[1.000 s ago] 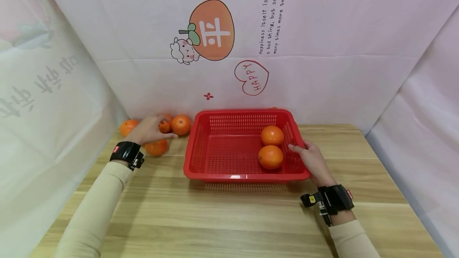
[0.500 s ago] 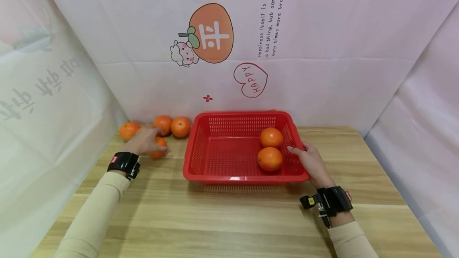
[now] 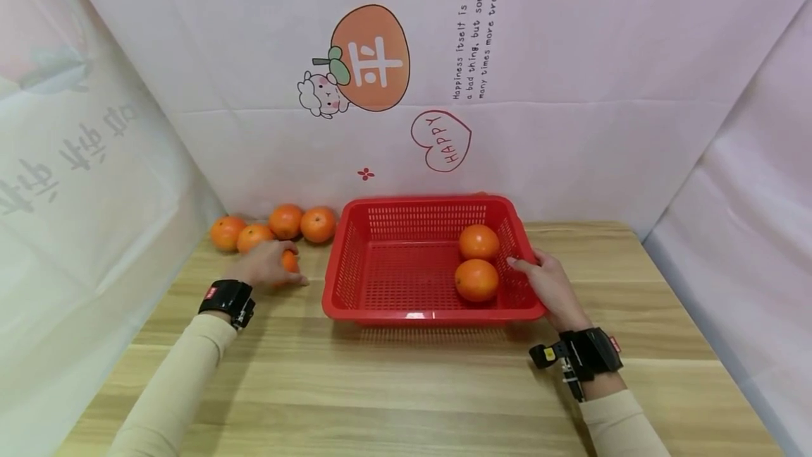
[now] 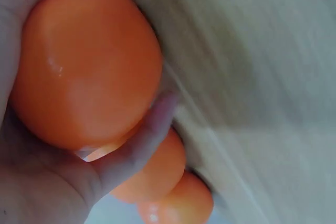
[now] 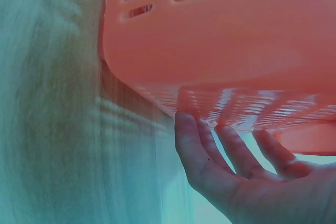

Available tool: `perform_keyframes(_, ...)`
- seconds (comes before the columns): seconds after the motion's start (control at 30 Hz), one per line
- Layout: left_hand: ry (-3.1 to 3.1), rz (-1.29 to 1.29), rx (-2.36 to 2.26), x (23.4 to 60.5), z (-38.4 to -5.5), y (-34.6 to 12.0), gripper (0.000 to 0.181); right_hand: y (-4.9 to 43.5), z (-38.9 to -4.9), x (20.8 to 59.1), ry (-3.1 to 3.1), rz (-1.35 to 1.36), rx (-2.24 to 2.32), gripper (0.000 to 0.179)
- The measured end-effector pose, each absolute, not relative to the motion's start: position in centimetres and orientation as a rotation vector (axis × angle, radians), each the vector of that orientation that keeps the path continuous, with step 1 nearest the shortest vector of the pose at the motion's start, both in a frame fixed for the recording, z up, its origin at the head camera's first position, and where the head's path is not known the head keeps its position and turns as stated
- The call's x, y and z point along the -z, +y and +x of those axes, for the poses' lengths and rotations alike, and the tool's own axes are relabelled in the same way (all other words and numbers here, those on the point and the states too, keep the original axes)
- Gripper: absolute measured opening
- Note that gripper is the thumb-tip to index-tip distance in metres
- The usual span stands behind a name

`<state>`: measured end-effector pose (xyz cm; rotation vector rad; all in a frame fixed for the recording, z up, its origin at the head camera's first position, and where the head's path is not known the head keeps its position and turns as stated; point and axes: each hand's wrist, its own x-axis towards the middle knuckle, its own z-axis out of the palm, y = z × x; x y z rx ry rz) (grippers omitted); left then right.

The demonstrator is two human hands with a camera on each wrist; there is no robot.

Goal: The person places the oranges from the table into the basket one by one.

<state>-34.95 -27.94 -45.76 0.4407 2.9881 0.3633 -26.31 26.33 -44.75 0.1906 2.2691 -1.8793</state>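
Observation:
At the left of the table my left hand point(image 3: 266, 263) curls round an orange point(image 4: 86, 66). In the left wrist view, the thumb and fingers lie on either side of this fruit, and the palm hides part of it. My right hand point(image 3: 555, 291) grips the right end of a red plastic basket point(image 3: 434, 314), thumb over the rim. Its fingers point(image 5: 191, 140) reach under the slotted outer wall in the right wrist view. Inside the basket, towards its right end, lie two oranges, a rear orange point(image 3: 478, 242) and a front orange point(image 3: 477, 281).
Several more oranges sit behind the left hand near the back wall, among them an orange point(image 3: 318, 224) just left of the basket. Another peeks over the basket's back rim. Printed white cloth point(image 3: 571, 147) encloses the wooden table point(image 3: 406, 386) at the back and sides.
My left hand has come forward from the rear oranges to the front one, and its fingers have closed round it. The right hand stays on the basket, which has barely moved.

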Motion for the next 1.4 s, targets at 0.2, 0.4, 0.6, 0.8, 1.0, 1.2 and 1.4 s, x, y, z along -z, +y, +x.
perform_keyframes(0.2, 3.002, 0.452, -0.358, 45.89, -34.74, -27.70, 0.073, 26.28, -26.25, 44.88, 2.271, 0.197, 1.879, 0.066)
perform_keyframes(0.4, 2.982, 0.461, -0.356, 45.85, -34.81, -27.84, 0.071, 26.34, -26.18, 44.88, 2.268, 0.194, 1.884, 0.066)
perform_keyframes(0.6, 2.983, 0.477, -0.359, 45.87, -34.93, -27.93, 0.069, 26.29, -26.26, 44.72, 2.271, 0.208, 1.881, 0.065)
perform_keyframes(0.8, 2.987, 0.469, -0.357, 45.86, -34.87, -27.85, 0.068, 26.26, -26.14, 44.54, 2.282, 0.205, 1.880, 0.063)
perform_keyframes(1.0, 2.987, 0.479, -0.361, 45.72, -34.48, -27.49, 0.062, 26.22, -26.06, 44.43, 2.267, 0.192, 1.884, 0.065)
perform_keyframes(1.2, 3.016, 0.547, -0.343, 45.79, -34.38, -27.45, 0.052, 26.25, -26.13, 44.39, 2.267, 0.195, 1.885, 0.065)
perform_keyframes(1.4, 3.007, 0.565, -0.340, 45.82, -34.59, -27.69, 0.048, 26.24, -26.14, 44.52, 2.263, 0.200, 1.879, 0.064)
